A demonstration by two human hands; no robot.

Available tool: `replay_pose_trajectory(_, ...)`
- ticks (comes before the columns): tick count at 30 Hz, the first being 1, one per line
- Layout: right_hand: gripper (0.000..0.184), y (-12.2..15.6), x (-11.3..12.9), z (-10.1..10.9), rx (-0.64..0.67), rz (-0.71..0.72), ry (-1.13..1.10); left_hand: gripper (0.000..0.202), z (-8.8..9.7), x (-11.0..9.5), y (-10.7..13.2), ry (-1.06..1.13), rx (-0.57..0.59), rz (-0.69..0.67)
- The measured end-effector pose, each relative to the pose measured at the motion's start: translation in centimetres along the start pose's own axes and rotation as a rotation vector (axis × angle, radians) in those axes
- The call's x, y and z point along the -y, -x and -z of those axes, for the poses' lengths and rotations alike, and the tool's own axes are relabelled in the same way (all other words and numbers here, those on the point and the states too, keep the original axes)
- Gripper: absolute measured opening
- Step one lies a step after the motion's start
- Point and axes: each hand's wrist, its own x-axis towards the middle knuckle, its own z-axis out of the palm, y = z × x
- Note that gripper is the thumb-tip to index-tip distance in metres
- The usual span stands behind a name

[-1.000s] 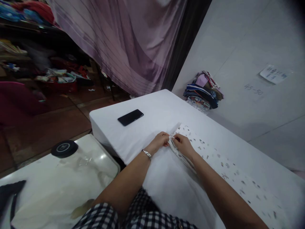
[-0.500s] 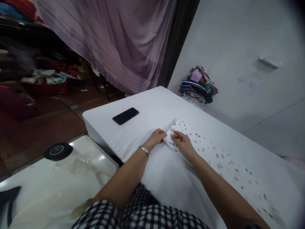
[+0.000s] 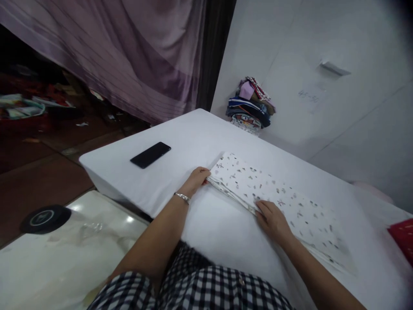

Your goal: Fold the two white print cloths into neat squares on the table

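A folded white cloth (image 3: 258,181) with a small dark print lies in a long strip across the white-covered table (image 3: 193,129). At its near left corner, my left hand (image 3: 197,178) is closed, the layered edge pinched between thumb and fingers. Further right along the same front edge is my right hand (image 3: 274,221), its fingers on top of the cloth and its thumb at the edge, closed on the layers. Several folded layers show along the edge between the two hands.
A black phone (image 3: 151,155) rests on the table to the left. A stack of folded clothes (image 3: 248,105) stands by the wall. A lower glossy white surface (image 3: 80,254) at left bears a round black object (image 3: 46,218). Something red (image 3: 402,239) is at the right edge.
My right hand has slid right along the cloth's front edge, away from my left hand. My left hand still holds the corner. The view has turned somewhat right.
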Motion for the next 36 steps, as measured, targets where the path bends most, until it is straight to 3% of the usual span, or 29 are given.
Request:
replay_pose_trajectory(6, 0.038, 1.0, -0.2, 0.4, 0.026, 0.052, 0.02, 0.012, 0.1, 0.0, 0.0, -0.018, -0.005, -0.017)
replay_pose_trajectory(15, 0.037, 3.3, -2.6, 0.1, -0.061, 0.043, 0.086, 0.016, 0.1, -0.3, 0.2, -0.115, -0.048, -0.062)
replay_pose_trajectory(21, 0.042, 4.0, -2.5, -0.6, -0.058, 0.105, 0.122, 0.026, -0.2, 0.1, 0.3, -0.269, -0.142, -0.155)
replay_pose_trajectory(26, 0.053, 4.5, -2.8, -0.7, -0.049, 0.114, 0.14, 0.028, -0.4, 0.4, 0.8, -0.611, -0.222, -0.287)
replay_pose_trajectory(31, 0.051, 6.0, -3.3, -0.3, -0.028, 0.064, 0.152, 0.028, -0.6, 0.1, 1.2, -0.782, -0.236, -0.312)
replay_pose_trajectory(36, 0.042, 9.7, -4.7, 1.6, -0.004, -0.067, 0.21, 0.028, -0.9, -0.3, 1.3, -0.846, -0.235, -0.306)
